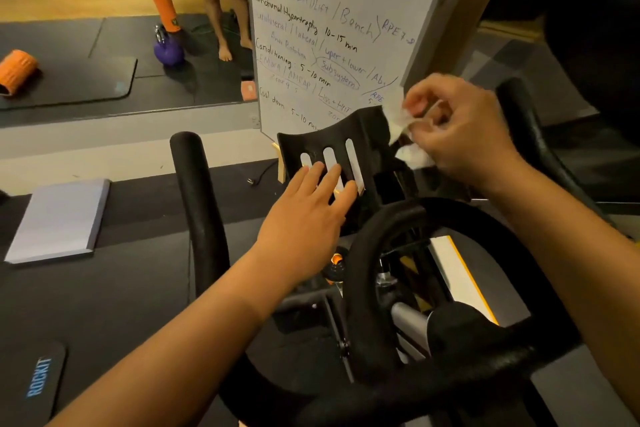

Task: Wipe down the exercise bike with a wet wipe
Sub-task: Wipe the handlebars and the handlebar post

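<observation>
While the left hand (311, 208) lays flat, spread fingers on the black slotted plastic tablet holder (332, 152), the right hand (453, 128) pinches a crumpled white wet wipe (403, 128) at its upper corner; wiping down along it likely comes next.

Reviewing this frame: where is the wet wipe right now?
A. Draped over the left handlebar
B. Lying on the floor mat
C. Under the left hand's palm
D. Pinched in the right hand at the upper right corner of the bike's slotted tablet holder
D: the white wet wipe is bunched in the right hand against the tablet holder corner, while the left hand rests flat on the holder's slots with no wipe.
</observation>
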A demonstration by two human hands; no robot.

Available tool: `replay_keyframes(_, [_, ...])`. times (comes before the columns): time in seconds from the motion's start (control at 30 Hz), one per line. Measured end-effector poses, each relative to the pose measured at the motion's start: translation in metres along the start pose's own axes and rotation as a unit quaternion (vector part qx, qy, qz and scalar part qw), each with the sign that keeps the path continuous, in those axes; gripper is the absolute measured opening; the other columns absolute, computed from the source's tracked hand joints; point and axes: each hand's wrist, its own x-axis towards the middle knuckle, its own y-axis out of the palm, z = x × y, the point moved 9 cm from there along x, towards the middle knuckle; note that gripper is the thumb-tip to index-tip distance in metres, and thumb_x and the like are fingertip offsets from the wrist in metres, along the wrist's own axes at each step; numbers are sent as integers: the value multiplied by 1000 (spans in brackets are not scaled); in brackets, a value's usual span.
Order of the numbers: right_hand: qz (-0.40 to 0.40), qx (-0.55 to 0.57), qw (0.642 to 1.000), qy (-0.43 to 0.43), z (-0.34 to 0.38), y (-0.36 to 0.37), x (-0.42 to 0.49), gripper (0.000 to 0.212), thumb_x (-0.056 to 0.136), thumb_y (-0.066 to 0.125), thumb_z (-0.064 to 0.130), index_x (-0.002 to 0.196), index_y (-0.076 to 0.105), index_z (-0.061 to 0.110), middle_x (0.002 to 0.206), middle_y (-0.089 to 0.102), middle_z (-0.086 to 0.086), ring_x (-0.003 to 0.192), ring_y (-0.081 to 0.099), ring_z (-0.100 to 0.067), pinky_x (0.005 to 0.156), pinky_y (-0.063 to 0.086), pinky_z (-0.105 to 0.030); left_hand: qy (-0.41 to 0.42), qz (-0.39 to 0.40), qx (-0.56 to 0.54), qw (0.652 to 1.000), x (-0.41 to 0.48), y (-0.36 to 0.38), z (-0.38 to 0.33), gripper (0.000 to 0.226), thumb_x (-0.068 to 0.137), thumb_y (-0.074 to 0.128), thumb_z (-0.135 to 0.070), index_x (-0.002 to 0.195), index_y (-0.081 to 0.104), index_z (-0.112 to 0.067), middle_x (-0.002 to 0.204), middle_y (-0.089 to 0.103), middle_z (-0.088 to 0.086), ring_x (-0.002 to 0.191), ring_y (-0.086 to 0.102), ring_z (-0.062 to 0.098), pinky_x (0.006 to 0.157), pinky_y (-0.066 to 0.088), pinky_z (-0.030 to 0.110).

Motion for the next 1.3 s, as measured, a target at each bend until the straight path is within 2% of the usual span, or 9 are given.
replay_keyframes(0.1, [44,-73,994,-71,13,26,12,17,89,57,5,99,67,15,102,57,-3,91,56,-16,75,48,-18,9,-1,13,1000,-5,1,0,56,92,58,-29,144,43,-13,148,43,19,139,35,39,118,21,47])
replay_keyframes(0.23, [97,-124,977,-145,10,41,-12,16,86,68,16,100,67,9,92,59,-4,78,56,-18,71,48,-29,2,-5,31,1000,-11,2,7,51,98,44,-34,146,40,-16,158,28,16,147,20,37,118,0,45])
replay_keyframes(0.4, [132,-61,987,-66,-3,33,15,11,87,68,16,82,65,25,78,61,2,70,56,-16,62,44,-24,-25,2,-8,1000,3,-1,12,53,80,70,-26,129,56,-12,135,56,15,123,52,37,106,39,48])
replay_keyframes(0.67, [387,26,919,70,-40,50,-45,14,89,65,8,87,66,21,67,67,16,62,61,2,68,46,-17,-45,-43,-79,995,9,-4,22,55,76,67,-12,130,54,-10,133,57,12,116,53,35,103,37,46])
replay_keyframes(0.83, [146,196,966,84,-43,40,16,22,88,63,4,97,63,23,89,63,3,82,61,-8,78,51,-22,-59,-84,-232,967,20,-19,14,65,91,61,-17,149,33,-12,159,25,8,145,26,28,117,24,41])
replay_keyframes(0.9, [147,223,959,92,-52,49,6,23,89,60,1,96,58,23,87,61,4,81,60,-8,76,50,-23,-28,-74,-250,965,31,-20,1,69,97,54,-28,155,19,-17,164,6,5,151,6,23,122,12,40])
replay_keyframes(1.03, [345,109,924,126,-77,64,-39,22,80,65,-4,87,65,17,87,71,-2,85,69,-14,86,54,-34,-21,-60,-223,973,38,-11,-2,66,100,43,-43,155,11,-26,164,-8,0,151,-10,21,120,0,42])
replay_keyframes(1.2, [86,54,989,111,-60,31,32,26,85,61,3,99,62,25,96,61,0,87,58,-13,67,46,-17,-9,-70,-189,979,37,-14,0,60,98,35,-49,154,21,-32,165,-1,1,151,-6,23,120,2,44])
replay_keyframes(1.3, [139,24,985,101,-50,51,14,29,83,60,2,107,56,20,96,56,4,88,57,-16,66,48,-22,-2,-64,-212,975,35,-11,0,59,97,29,-51,153,20,-34,165,-4,-1,151,-6,21,119,2,42])
